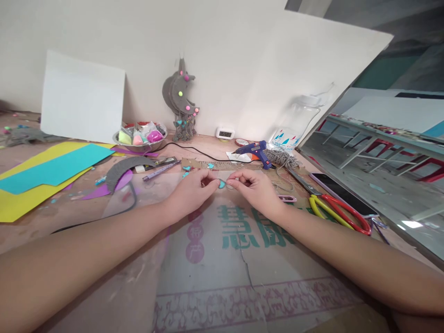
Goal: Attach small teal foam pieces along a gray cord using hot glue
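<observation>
My left hand (194, 189) pinches a small turquoise piece (222, 184) with a dark grey edge, over a printed cardboard sheet (208, 282) under clear plastic. Close beside it, the thumb and forefinger of my right hand (255, 188) are pressed together on a thin grey cord (229, 187) that seems to run to the piece. Just beyond my left hand lie small turquoise cut-outs (211, 165). A pink-handled cutter (287, 199) rests by my right wrist.
Red-and-yellow scissors (342, 212) and a phone (343, 194) lie at right. Behind are a blue glue gun (255, 150), grey yarn (282, 158), a clear jar (296, 122), a small clock (225, 133), a metal bowl (140, 147) and a grey moon ornament (178, 95). Coloured sheets (52, 169) lie left.
</observation>
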Motion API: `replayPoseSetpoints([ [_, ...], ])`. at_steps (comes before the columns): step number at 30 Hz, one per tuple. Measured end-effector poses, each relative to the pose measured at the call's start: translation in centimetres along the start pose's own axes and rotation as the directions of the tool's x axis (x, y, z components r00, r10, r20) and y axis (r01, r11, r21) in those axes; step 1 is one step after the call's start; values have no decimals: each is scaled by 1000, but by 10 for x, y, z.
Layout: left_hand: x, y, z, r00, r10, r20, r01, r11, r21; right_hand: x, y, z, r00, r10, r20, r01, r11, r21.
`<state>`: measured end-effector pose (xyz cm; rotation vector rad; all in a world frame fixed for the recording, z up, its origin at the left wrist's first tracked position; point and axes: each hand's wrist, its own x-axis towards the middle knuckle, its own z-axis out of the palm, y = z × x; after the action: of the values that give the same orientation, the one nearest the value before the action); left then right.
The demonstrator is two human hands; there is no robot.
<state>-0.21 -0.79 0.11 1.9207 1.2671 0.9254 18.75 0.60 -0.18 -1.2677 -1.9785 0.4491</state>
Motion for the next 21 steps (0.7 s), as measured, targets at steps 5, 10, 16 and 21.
replayPoseSetpoints([
  [5, -1, 2, -1, 1000, -29, 9, 29, 999, 15, -1, 1, 1, 1000, 13, 6, -13, 1000, 24],
  [10, 0, -1, 0, 1000, -20, -5, 20, 999, -39, -3, -1, 0, 999, -40, -5, 40, 999, -5],
  [16, 0, -3, 1, 999, -31, -25, 29, 998, -57, -7, -4, 0, 995, -95, 21, 96, 994, -55],
  [21, 0, 1, 0, 1000, -20, -10, 19, 999, -31, -6, -2, 0, 993, -117, 3, 117, 987, -108],
])
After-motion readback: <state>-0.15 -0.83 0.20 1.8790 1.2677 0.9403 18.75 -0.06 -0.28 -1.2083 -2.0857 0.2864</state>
